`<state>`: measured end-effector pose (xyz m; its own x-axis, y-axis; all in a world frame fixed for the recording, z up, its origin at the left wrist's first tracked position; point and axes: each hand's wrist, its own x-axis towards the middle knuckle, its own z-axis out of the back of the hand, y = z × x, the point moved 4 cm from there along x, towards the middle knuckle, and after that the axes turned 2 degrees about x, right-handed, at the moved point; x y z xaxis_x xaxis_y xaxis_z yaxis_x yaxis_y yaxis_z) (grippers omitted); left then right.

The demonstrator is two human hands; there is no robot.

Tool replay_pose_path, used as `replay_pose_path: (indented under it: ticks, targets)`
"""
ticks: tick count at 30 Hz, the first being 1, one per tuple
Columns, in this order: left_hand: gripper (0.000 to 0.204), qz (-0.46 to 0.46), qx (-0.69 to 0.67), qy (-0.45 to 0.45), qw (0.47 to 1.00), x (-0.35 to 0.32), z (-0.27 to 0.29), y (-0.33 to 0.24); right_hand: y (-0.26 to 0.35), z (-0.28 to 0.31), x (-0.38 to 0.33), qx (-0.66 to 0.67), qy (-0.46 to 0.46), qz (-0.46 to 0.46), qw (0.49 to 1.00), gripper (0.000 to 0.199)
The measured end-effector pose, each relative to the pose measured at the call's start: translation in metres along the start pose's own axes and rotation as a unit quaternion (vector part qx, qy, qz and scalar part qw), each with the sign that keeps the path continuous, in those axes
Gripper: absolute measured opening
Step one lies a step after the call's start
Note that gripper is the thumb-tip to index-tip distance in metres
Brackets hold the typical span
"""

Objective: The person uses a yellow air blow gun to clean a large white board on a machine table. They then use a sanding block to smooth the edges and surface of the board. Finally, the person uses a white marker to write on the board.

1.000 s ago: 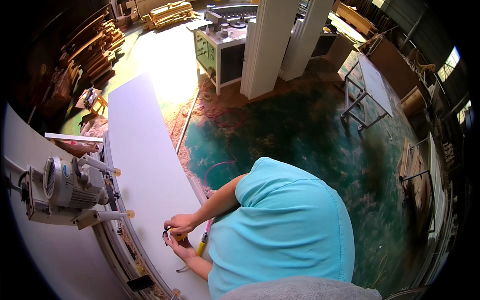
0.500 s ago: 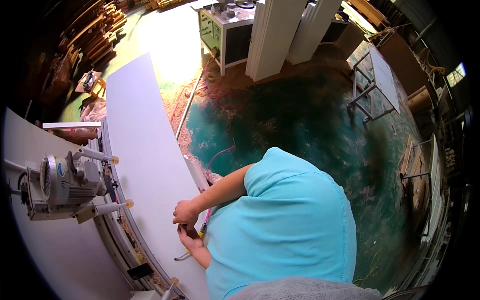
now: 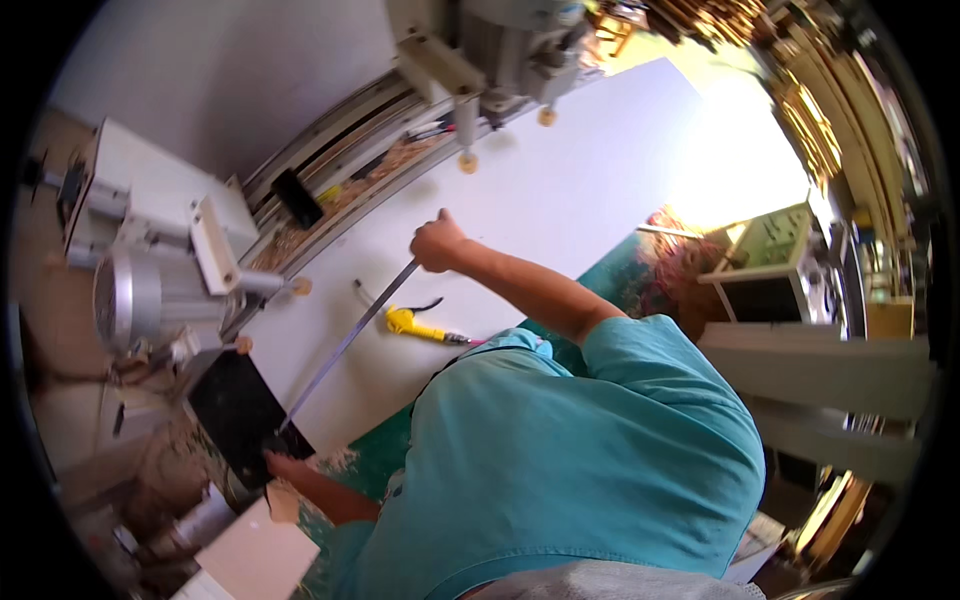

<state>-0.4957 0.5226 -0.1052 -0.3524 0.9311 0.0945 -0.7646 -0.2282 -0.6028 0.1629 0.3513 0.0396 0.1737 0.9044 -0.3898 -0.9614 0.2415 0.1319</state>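
Observation:
A long pale tape measure stretches at a slant across a white board. My right hand is closed around its upper end, over the middle of the board. At the lower end my left hand is closed on a dark part of it, beside a black panel at the board's near left end; its fingers show only partly. Between my hands and my body, a yellow air blow gun with a pink hose lies on the board, touched by neither hand.
A machine rail with wood shavings runs along the board's far side. Motors and small rollers stand over it. A cabinet and tall white panels are on the right; a pale box is at lower left.
The view has turned toward the board's other end. My hands, close together before, are now far apart with the tape measure stretched between them. The blow gun now lies free on the board.

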Motion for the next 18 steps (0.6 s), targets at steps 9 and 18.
replay_pose_path:
  ticks: [9, 18]
  targets:
    - [0.051, 0.117, -0.01, 0.056, 0.991, -0.135, -0.006, -0.014, 0.023, -0.035, 0.11, -0.046, -0.061, -0.069, 0.995, 0.029]
    - [0.055, 0.416, -0.371, 0.017, 0.83, -0.148, -0.023, -0.015, -0.051, -0.029, 0.148, -0.083, -0.224, -0.09, 0.967, 0.018]
